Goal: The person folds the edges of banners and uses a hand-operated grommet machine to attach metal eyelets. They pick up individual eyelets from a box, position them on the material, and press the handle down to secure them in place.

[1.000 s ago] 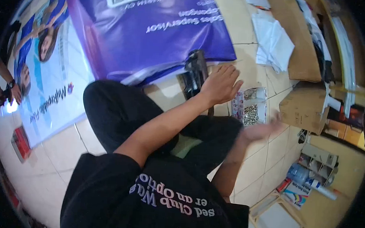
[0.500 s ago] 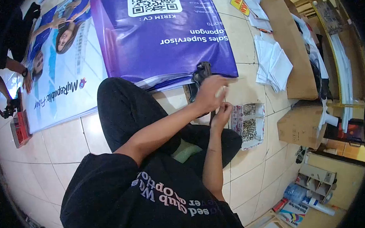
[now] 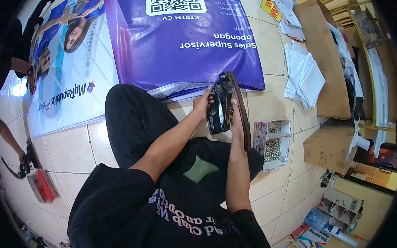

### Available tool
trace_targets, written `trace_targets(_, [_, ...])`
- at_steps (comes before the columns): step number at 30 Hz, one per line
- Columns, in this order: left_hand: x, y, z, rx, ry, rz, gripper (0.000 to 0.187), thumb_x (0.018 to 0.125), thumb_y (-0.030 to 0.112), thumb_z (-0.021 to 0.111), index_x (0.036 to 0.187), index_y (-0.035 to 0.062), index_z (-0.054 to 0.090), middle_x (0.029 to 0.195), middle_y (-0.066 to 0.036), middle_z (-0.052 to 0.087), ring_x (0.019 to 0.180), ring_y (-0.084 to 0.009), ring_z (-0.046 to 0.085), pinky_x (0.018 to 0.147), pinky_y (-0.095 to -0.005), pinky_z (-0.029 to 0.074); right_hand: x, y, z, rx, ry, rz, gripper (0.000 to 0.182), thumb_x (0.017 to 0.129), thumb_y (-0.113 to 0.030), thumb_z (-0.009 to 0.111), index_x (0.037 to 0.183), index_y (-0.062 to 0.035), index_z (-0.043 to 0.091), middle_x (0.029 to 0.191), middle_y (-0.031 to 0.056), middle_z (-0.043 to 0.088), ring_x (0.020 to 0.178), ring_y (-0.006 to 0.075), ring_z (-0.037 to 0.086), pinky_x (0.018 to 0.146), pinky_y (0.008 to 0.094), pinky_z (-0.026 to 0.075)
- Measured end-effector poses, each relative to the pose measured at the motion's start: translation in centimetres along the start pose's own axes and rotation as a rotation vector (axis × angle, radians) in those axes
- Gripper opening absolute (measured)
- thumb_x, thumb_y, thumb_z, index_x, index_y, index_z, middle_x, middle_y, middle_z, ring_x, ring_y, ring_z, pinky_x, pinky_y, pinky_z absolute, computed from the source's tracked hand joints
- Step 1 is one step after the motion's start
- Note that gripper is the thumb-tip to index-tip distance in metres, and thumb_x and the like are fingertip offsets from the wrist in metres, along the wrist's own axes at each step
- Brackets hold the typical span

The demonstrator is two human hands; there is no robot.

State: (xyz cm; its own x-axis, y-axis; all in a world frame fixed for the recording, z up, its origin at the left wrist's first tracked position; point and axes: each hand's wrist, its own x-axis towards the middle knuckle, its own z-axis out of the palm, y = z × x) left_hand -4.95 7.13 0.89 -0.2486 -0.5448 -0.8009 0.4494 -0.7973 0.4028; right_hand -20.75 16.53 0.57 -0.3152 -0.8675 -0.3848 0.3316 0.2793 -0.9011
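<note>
A black eyelet press (image 3: pixel 221 105) with a long lever handle stands at the lower edge of the purple printed banner (image 3: pixel 166 51). My left hand (image 3: pixel 202 105) grips the press from its left side, close to the banner edge. My right hand (image 3: pixel 236 120) is closed round its right side, partly hidden behind the lever. Right of my right hand sits a patterned box (image 3: pixel 258 140) holding many small metal eyelets (image 3: pixel 273 147). A green pad (image 3: pixel 201 169) lies in my lap between my legs.
At left, another person's hand (image 3: pixel 23 158) holds a similar black tool by a red box (image 3: pixel 45 186). A white-blue banner (image 3: pixel 75 109) lies left of the purple one. White papers (image 3: pixel 303 77) and cardboard boxes (image 3: pixel 328 147) are at right.
My hands have parted from near each other and now hold the press on both sides. Its lever now shows, angled to the right. The other person's hand and the red box have shifted.
</note>
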Motion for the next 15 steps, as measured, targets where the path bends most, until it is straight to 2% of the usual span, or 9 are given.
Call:
trace_targets(1, [0.1,0.1,0.1,-0.005,0.007,-0.003,0.031,0.082,0.039,0.070,0.082,0.0094,0.062,0.073,0.001,0.059,0.062,-0.0084,0.054,0.053,-0.0221,0.040,1.6,0.7,0.5,-0.048,0.040,0.049,0.049,0.096,-0.033,0.047,0.128,0.0032,0.046,0.116,0.0101,0.057,0.101,0.0169,0.056,0.086,0.0271,0.044])
trace_targets(3, [0.0,-0.2,0.0,0.154,0.008,0.186,0.033,0.080,0.036,0.074,0.082,0.0049,0.064,0.073,0.000,0.059,0.060,-0.0095,0.051,0.056,-0.0240,0.041,3.1,2.1,0.6,-0.101,0.071,0.117,0.052,0.094,-0.034,0.049,0.130,0.0031,0.045,0.119,0.0091,0.056,0.106,0.0165,0.054,0.090,0.0265,0.041])
trace_targets(6, [-1.1,0.5,0.3,0.118,0.018,0.182,0.033,0.080,0.033,0.074,0.084,0.0018,0.065,0.072,0.000,0.058,0.059,-0.0104,0.049,0.057,-0.0257,0.041,2.0,1.0,0.9,-0.056,0.045,0.122,0.053,0.094,-0.034,0.050,0.131,0.0028,0.045,0.119,0.0089,0.056,0.106,0.0167,0.054,0.090,0.0266,0.041])
trace_targets(7, [-0.7,0.3,0.4,0.133,0.016,0.236,0.031,0.081,0.032,0.073,0.083,0.0024,0.065,0.072,-0.001,0.059,0.059,-0.0106,0.050,0.058,-0.0260,0.042,1.7,0.6,1.3,-0.041,0.038,0.120,0.053,0.093,-0.034,0.050,0.131,0.0027,0.045,0.119,0.0089,0.056,0.106,0.0168,0.054,0.090,0.0266,0.041])
trace_targets(10, [-0.3,0.8,0.3,0.136,0.030,0.262,0.033,0.081,0.034,0.073,0.082,0.0023,0.065,0.070,-0.001,0.058,0.059,-0.0103,0.050,0.057,-0.0263,0.042,4.0,-1.7,2.7,0.011,0.014,0.096,0.054,0.093,-0.034,0.052,0.131,0.0024,0.045,0.119,0.0087,0.056,0.106,0.0170,0.054,0.091,0.0267,0.041])
trace_targets(11, [0.0,1.0,0.1,0.135,0.007,0.242,0.030,0.084,0.034,0.067,0.085,0.0042,0.063,0.078,-0.004,0.062,0.064,-0.0125,0.054,0.063,-0.0277,0.042,3.1,-2.1,2.8,0.031,0.003,0.083,0.054,0.092,-0.034,0.052,0.131,0.0023,0.045,0.119,0.0086,0.056,0.106,0.0170,0.054,0.091,0.0267,0.041])
trace_targets(12, [0.2,1.5,-0.1,0.133,0.015,0.246,0.030,0.084,0.034,0.067,0.085,0.0042,0.063,0.078,-0.004,0.062,0.064,-0.0125,0.054,0.063,-0.0277,0.042,0.4,-2.4,1.8,0.051,-0.008,0.072,0.054,0.092,-0.034,0.053,0.131,0.0023,0.045,0.119,0.0086,0.056,0.106,0.0171,0.054,0.091,0.0268,0.041])
trace_targets(14, [0.0,2.5,-0.3,0.062,-0.045,0.130,0.025,0.088,0.026,0.056,0.084,0.0020,0.062,0.080,-0.005,0.064,0.066,-0.0131,0.056,0.063,-0.0292,0.042,-2.5,-3.0,1.9,0.098,-0.011,0.049,0.055,0.092,-0.034,0.053,0.131,0.0021,0.045,0.119,0.0085,0.056,0.106,0.0172,0.054,0.091,0.0268,0.041])
trace_targets(15, [-0.4,2.8,0.0,0.151,-0.016,0.135,0.024,0.087,0.019,0.048,0.085,-0.0005,0.063,0.083,-0.008,0.066,0.071,-0.0181,0.061,0.068,-0.0319,0.045,-4.3,-5.7,4.1,-0.063,-0.065,-0.005,0.054,0.090,-0.032,0.056,0.131,0.0019,0.045,0.117,0.0088,0.057,0.105,0.0179,0.055,0.090,0.0268,0.042])
